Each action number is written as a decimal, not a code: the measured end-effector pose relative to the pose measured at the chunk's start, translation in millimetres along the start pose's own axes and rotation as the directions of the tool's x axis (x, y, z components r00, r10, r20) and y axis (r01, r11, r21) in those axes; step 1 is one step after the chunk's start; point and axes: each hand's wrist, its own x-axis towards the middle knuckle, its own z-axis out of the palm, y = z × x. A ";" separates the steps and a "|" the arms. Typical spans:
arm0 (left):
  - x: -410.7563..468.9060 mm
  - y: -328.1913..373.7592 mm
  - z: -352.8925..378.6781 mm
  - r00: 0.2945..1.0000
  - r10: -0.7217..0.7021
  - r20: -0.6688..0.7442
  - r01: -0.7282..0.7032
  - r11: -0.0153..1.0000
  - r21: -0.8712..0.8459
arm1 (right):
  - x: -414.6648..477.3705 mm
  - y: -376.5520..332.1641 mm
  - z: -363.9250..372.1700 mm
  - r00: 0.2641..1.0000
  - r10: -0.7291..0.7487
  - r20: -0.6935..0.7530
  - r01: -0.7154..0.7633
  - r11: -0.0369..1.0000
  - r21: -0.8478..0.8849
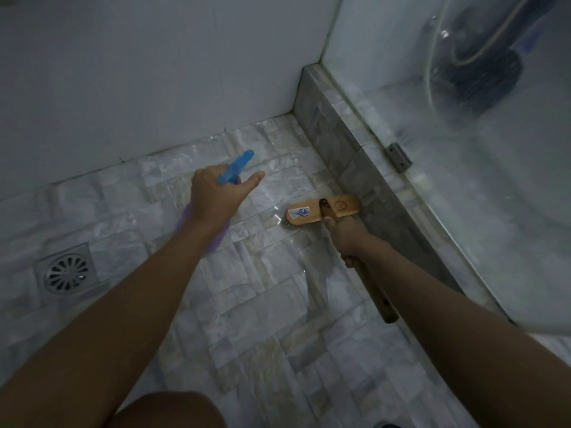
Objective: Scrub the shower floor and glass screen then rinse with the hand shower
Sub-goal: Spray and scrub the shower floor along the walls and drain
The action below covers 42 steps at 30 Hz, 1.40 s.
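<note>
I'm early on, I judge: left hand (213, 199) gripping the spray bottle (227, 177), right hand (347, 236) clenching the scrub brush (321, 211) on the wet shower floor (278, 304) beside the kerb (346, 156); glass screen (463, 149), rinse remain.

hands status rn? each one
Left hand: closed on the spray bottle, index finger extended.
Right hand: closed on the wooden scrub brush handle, brush head on the wet floor tiles.

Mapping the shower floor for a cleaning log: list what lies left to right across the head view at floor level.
Floor drain → left hand holding the spray bottle → scrub brush held by the right hand → tiled kerb → glass screen.
</note>
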 end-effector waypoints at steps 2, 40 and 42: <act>-0.7 -0.1 -0.6 1.000 0.000 -0.012 0.000 1.000 -0.003 | 1.8 0.7 1.4 1.000 0.008 -0.002 -0.008 1.000 0.018; 8.5 -91.8 -101.4 0.929 -0.024 -0.370 -0.009 0.996 -0.087 | 101.2 -177.7 -42.9 0.921 -0.364 0.134 0.387 0.833 -0.395; 8.7 -91.1 -104.4 0.930 -0.024 -0.366 -0.020 0.993 -0.116 | 89.0 -142.1 -37.5 0.915 -0.382 0.132 0.398 0.793 -0.462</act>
